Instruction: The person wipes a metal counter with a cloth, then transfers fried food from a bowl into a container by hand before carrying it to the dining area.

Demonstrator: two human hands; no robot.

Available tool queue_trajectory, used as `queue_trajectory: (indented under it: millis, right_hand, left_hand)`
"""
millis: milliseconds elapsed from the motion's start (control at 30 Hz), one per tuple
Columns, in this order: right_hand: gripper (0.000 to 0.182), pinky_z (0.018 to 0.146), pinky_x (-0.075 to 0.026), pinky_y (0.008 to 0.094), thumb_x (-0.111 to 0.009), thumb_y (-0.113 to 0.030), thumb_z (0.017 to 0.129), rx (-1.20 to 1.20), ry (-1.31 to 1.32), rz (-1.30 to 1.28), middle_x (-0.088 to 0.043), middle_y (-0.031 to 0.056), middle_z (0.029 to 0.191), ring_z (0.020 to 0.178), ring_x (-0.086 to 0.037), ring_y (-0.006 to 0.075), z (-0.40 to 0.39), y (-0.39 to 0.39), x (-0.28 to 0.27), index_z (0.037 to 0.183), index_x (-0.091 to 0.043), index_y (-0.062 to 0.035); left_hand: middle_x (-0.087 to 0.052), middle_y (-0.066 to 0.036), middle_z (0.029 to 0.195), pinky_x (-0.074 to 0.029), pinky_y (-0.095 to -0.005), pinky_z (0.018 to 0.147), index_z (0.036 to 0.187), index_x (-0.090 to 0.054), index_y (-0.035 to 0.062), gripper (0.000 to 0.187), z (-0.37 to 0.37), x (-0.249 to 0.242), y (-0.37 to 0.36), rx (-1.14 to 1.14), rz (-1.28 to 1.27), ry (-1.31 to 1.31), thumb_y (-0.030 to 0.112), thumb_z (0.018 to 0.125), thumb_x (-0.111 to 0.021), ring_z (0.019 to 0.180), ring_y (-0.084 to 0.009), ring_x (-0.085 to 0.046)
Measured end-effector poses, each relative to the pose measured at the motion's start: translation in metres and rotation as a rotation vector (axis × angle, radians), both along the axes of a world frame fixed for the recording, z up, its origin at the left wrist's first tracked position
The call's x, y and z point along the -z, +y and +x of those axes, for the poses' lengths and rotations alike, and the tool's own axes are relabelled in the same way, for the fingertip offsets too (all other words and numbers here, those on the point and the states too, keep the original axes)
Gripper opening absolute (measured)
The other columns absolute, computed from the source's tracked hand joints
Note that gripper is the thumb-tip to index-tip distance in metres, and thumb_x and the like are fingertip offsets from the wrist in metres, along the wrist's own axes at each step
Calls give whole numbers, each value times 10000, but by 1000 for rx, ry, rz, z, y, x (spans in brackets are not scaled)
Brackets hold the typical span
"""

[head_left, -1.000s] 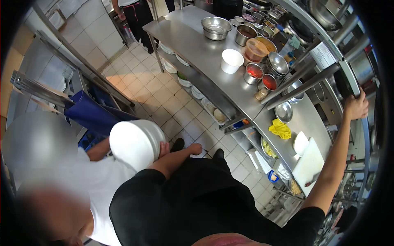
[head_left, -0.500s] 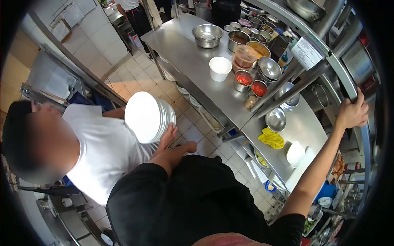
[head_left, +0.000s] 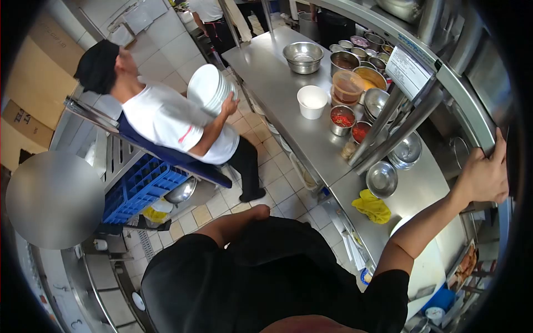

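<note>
Head view: the co-worker (head_left: 169, 122) carrying stacked plates (head_left: 208, 91) has moved toward the upper left, opening room nearby. The right hand (head_left: 486, 175) grips the metal rail (head_left: 471, 102) at frame right, beside the worktop (head_left: 327, 147); whether the left hand (head_left: 261, 212), at centre, is closed, I cannot tell.

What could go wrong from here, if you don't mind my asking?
The co-worker's plate stack might slide or knock the table in the tight aisle. The upper plastic container, sitting on another, could topple. The right arm, passing over the white board, might brush and soil it.
</note>
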State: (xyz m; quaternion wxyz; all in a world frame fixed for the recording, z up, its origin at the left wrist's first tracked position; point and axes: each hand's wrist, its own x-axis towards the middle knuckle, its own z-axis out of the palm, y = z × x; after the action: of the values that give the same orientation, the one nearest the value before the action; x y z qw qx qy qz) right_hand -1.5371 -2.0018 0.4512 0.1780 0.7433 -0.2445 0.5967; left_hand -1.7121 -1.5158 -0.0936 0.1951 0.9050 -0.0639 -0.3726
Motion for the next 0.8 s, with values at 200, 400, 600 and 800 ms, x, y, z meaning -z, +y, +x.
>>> queue_trajectory:
  millis: [200, 400, 600, 800]
  right_hand:
    - [446, 616, -333, 368, -541, -227, 540, 45, 13, 38, -552, 3, 518, 515, -498, 206, 5, -4, 5, 931, -617, -428]
    - [440, 648, -329, 357, -523, -210, 540, 9, -95, -115, -576, -52, 626, 562, -480, 196, 4, -5, 1, 908, -619, -430]
    - [437, 671, -329, 346, -519, -178, 535, -18, -118, -135, -555, -108, 747, 633, -496, 177, 3, -1, 0, 892, -624, -406]
    - [453, 733, -363, 392, -519, -192, 587, -18, -43, -56, -576, -54, 867, 687, -521, 219, 0, -2, 3, 985, -589, -396]
  left_hand:
    - [-608, -176, 849, -454, -388, 713, 836, -618, 49, 278, -23, -28, -14, -262, 50, -17, 262, 690, -513, 799, -321, -576]
    - [-613, -179, 862, -455, -388, 700, 842, -631, 44, 304, -22, -16, -8, -107, 108, 97, 277, 673, -532, 812, -326, -580]
    - [-612, -179, 849, -454, -385, 703, 829, -626, 40, 286, -19, -16, -18, -132, 66, 52, 262, 684, -520, 811, -315, -583]
    - [-606, -202, 864, -465, -397, 698, 795, -640, 22, 263, -2, -39, -22, 11, 14, 75, 176, 669, -468, 783, -324, -591]
